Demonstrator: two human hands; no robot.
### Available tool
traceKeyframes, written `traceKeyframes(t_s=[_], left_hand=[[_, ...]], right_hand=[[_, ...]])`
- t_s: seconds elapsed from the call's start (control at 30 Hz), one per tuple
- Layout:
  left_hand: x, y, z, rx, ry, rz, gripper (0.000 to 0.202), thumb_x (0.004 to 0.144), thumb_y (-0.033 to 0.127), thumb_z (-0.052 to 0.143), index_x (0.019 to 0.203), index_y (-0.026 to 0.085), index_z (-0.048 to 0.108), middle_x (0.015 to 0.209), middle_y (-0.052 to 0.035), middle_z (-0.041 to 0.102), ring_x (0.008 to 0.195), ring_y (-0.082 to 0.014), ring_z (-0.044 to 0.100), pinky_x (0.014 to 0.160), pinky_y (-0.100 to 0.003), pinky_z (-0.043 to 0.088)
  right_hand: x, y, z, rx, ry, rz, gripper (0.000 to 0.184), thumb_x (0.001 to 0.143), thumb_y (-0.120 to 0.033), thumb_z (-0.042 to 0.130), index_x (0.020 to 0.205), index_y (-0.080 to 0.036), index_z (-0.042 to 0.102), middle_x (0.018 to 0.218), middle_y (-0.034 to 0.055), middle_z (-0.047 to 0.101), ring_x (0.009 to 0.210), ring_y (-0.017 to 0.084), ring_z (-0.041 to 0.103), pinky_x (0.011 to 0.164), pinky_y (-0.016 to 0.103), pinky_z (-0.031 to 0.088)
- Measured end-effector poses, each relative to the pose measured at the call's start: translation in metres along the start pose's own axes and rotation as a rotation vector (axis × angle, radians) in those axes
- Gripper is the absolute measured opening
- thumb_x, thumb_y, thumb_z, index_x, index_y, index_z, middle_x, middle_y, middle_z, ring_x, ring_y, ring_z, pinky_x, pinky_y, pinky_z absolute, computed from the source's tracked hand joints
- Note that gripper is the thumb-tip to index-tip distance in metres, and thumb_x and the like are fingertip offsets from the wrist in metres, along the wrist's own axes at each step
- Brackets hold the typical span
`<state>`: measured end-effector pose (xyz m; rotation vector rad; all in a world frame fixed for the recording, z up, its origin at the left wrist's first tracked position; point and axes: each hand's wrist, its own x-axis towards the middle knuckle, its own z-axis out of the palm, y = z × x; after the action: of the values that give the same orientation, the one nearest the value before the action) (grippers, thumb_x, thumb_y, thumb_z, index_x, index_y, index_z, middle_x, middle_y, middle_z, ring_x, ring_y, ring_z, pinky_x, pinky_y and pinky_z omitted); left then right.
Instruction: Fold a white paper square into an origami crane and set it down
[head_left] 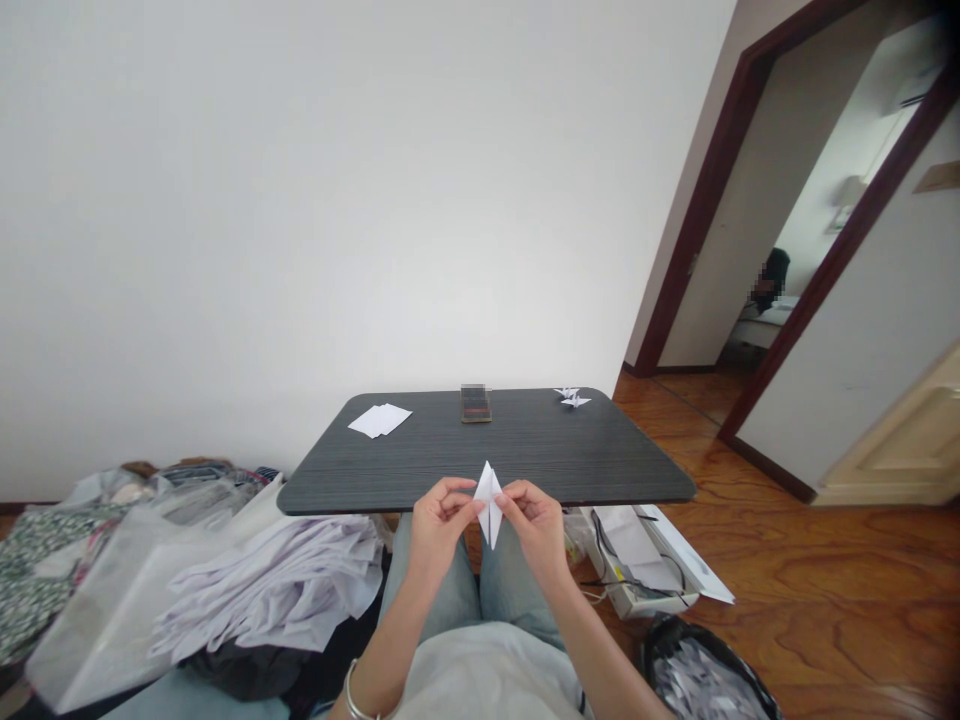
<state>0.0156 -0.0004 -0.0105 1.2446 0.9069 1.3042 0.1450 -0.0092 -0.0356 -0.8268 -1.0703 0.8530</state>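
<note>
I hold a small white folded paper piece, diamond-shaped with pointed ends, upright above my lap just in front of the dark table's near edge. My left hand pinches its left side with thumb and fingers. My right hand pinches its right side the same way. Both hands are closed on the paper. A bracelet circles my left wrist.
On the dark table lie white paper sheets at the back left, a small dark box in the middle and two folded paper cranes at the back right. Piles of paper and bags sit to my left; a box with cables and a bin to my right.
</note>
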Motion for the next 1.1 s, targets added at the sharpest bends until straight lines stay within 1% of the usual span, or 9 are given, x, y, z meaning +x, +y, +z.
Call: traceKeyframes(t_s=[0.1, 0.23, 0.43, 0.67, 0.73, 0.8, 0.87, 0.93, 1.1], left_hand=[[0.000, 0.001, 0.000, -0.023, -0.009, -0.032, 0.039, 0.061, 0.027, 0.074, 0.094, 0.014, 0.059, 0.052, 0.0046, 0.062, 0.052, -0.0121, 0.059, 0.056, -0.022, 0.045], [0.000, 0.001, -0.001, -0.023, -0.043, -0.035, 0.038, 0.063, 0.026, 0.072, 0.096, 0.013, 0.059, 0.051, 0.0058, 0.058, 0.050, -0.0098, 0.055, 0.056, -0.021, 0.042], [0.000, -0.004, 0.001, -0.028, -0.035, 0.002, 0.034, 0.064, 0.029, 0.072, 0.091, 0.013, 0.060, 0.050, 0.0079, 0.049, 0.047, -0.0071, 0.047, 0.051, -0.019, 0.036], [-0.001, -0.008, 0.002, -0.074, -0.013, -0.007, 0.025, 0.065, 0.031, 0.071, 0.079, 0.014, 0.059, 0.056, 0.0040, 0.055, 0.051, -0.0085, 0.050, 0.053, -0.020, 0.038], [-0.001, -0.006, 0.002, -0.059, 0.011, 0.015, 0.026, 0.064, 0.031, 0.072, 0.080, 0.014, 0.059, 0.053, 0.0055, 0.052, 0.049, -0.0081, 0.048, 0.052, -0.019, 0.037], [-0.001, -0.005, 0.001, -0.045, 0.021, 0.034, 0.027, 0.064, 0.031, 0.072, 0.082, 0.014, 0.059, 0.051, 0.0067, 0.049, 0.048, -0.0074, 0.046, 0.050, -0.019, 0.036], [0.000, -0.005, 0.000, -0.035, 0.014, 0.032, 0.028, 0.064, 0.031, 0.072, 0.082, 0.014, 0.059, 0.050, 0.0072, 0.048, 0.047, -0.0071, 0.045, 0.050, -0.019, 0.035], [0.000, -0.005, 0.000, -0.035, -0.019, 0.007, 0.027, 0.065, 0.033, 0.071, 0.081, 0.014, 0.060, 0.050, 0.0066, 0.049, 0.047, -0.0074, 0.045, 0.050, -0.019, 0.034], [0.000, -0.006, 0.004, -0.054, -0.085, -0.063, 0.029, 0.070, 0.039, 0.065, 0.059, 0.015, 0.053, 0.050, 0.0046, 0.050, 0.045, -0.0066, 0.040, 0.048, -0.019, 0.031]], right_hand=[[-0.001, -0.001, 0.002, 0.005, 0.022, 0.016, 0.024, 0.070, -0.037, 0.069, 0.063, -0.017, 0.056, 0.059, -0.0009, 0.055, 0.053, 0.011, 0.047, 0.049, 0.023, 0.038], [-0.002, -0.001, 0.005, 0.043, 0.035, 0.042, 0.024, 0.069, -0.036, 0.069, 0.069, -0.018, 0.053, 0.056, -0.0027, 0.053, 0.049, 0.010, 0.047, 0.047, 0.022, 0.036], [-0.004, -0.001, 0.006, 0.038, 0.010, -0.003, 0.024, 0.074, -0.034, 0.065, 0.083, -0.021, 0.047, 0.055, -0.0069, 0.047, 0.046, 0.010, 0.044, 0.046, 0.021, 0.034], [-0.004, 0.000, 0.004, 0.004, -0.041, 0.018, 0.028, 0.074, -0.034, 0.065, 0.093, -0.020, 0.051, 0.056, -0.0062, 0.048, 0.048, 0.011, 0.046, 0.047, 0.022, 0.037], [-0.003, 0.000, 0.004, 0.016, -0.087, 0.070, 0.025, 0.074, -0.037, 0.065, 0.089, -0.020, 0.054, 0.057, -0.0053, 0.051, 0.048, 0.011, 0.046, 0.046, 0.022, 0.037], [-0.003, 0.001, 0.004, 0.017, -0.144, 0.108, 0.022, 0.076, -0.040, 0.062, 0.077, -0.019, 0.055, 0.056, -0.0042, 0.052, 0.046, 0.010, 0.045, 0.044, 0.021, 0.036], [-0.002, 0.001, 0.004, 0.012, -0.175, 0.117, 0.026, 0.077, -0.041, 0.060, 0.066, -0.018, 0.053, 0.054, -0.0038, 0.052, 0.045, 0.009, 0.043, 0.043, 0.021, 0.034], [-0.002, 0.001, 0.004, 0.007, -0.178, 0.111, 0.028, 0.077, -0.041, 0.060, 0.063, -0.018, 0.051, 0.052, -0.0041, 0.050, 0.044, 0.009, 0.042, 0.043, 0.020, 0.033], [-0.004, -0.001, 0.004, -0.027, -0.192, 0.121, 0.030, 0.076, -0.041, 0.062, 0.062, -0.018, 0.049, 0.050, -0.0052, 0.047, 0.044, 0.008, 0.039, 0.043, 0.020, 0.030]])
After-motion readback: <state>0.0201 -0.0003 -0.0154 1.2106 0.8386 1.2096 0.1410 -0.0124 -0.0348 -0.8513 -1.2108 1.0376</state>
